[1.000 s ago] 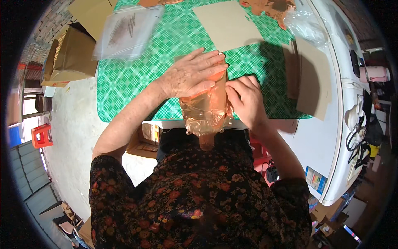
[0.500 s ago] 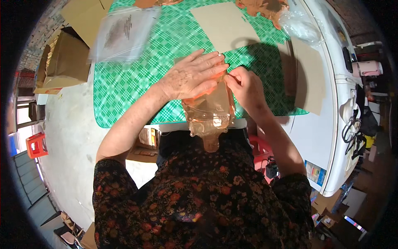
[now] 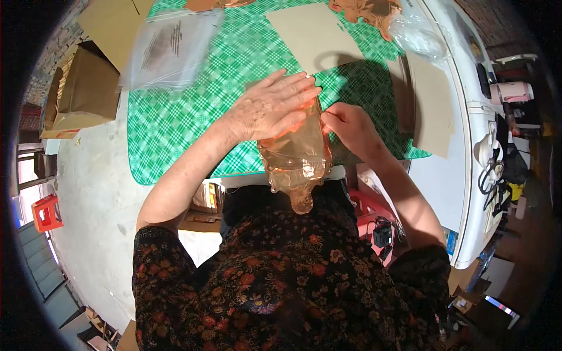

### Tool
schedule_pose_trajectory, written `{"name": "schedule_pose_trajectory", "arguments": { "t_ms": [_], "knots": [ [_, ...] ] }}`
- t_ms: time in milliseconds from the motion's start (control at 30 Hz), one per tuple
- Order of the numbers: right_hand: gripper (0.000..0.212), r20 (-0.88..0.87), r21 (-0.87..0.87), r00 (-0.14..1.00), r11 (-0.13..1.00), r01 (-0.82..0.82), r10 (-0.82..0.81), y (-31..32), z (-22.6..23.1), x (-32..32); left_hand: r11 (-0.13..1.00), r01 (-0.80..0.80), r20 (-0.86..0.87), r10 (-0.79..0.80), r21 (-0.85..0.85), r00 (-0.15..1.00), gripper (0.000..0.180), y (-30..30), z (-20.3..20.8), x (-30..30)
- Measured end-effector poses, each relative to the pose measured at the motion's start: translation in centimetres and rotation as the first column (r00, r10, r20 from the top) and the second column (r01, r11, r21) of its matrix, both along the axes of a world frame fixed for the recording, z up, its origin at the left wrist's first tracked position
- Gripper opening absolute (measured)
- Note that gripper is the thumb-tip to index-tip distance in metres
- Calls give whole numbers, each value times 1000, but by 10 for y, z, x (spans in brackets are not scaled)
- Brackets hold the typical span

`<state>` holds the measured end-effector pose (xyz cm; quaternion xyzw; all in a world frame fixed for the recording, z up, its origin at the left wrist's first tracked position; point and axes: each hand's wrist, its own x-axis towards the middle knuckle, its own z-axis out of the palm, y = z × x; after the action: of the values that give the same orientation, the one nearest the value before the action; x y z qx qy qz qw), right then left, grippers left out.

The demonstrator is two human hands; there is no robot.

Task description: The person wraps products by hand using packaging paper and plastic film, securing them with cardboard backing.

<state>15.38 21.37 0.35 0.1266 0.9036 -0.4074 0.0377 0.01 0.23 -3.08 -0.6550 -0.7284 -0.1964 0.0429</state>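
Note:
A flat, shiny rose-gold foil balloon (image 3: 295, 155) lies over the near edge of the table, its rounded, tab-like end hanging toward my lap. My left hand (image 3: 272, 108) lies flat across its upper part, fingers stretched out and slightly apart, and covers much of the foil there. At the balloon's right edge, my right hand (image 3: 345, 126) is closed in a pinch, thumb against curled fingers, on the foil's rim. Exactly how much foil sits between those fingertips is hidden.
The table has a green checked cover (image 3: 175, 134). On it lie clear plastic bags (image 3: 172, 50), a beige card sheet (image 3: 313, 35), more rose-gold foil (image 3: 374, 14) and crumpled clear plastic (image 3: 418, 35). Beige boards (image 3: 430, 105) are at right, beside a white appliance (image 3: 474, 175); a cardboard box (image 3: 88, 93) stands left.
My right hand has slid a little toward me along the balloon's right edge, its fingers curling tighter. My left hand stays flat in place. The whole view has shifted slightly.

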Motion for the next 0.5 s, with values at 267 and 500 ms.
{"name": "schedule_pose_trajectory", "arguments": {
  "t_ms": [267, 500],
  "knots": [
    [34, 192, -171, 978, 984, -49, 82, 14, 6, -35, 999, 6, 16, -7, 34, 1000, 59, -1, -1, -1],
    [36, 143, -116, 936, 945, -305, 320, 17, 17, -49, 999, 3, 66, -6, 42, 998, 60, -1, -1, -1]
  ]
}}
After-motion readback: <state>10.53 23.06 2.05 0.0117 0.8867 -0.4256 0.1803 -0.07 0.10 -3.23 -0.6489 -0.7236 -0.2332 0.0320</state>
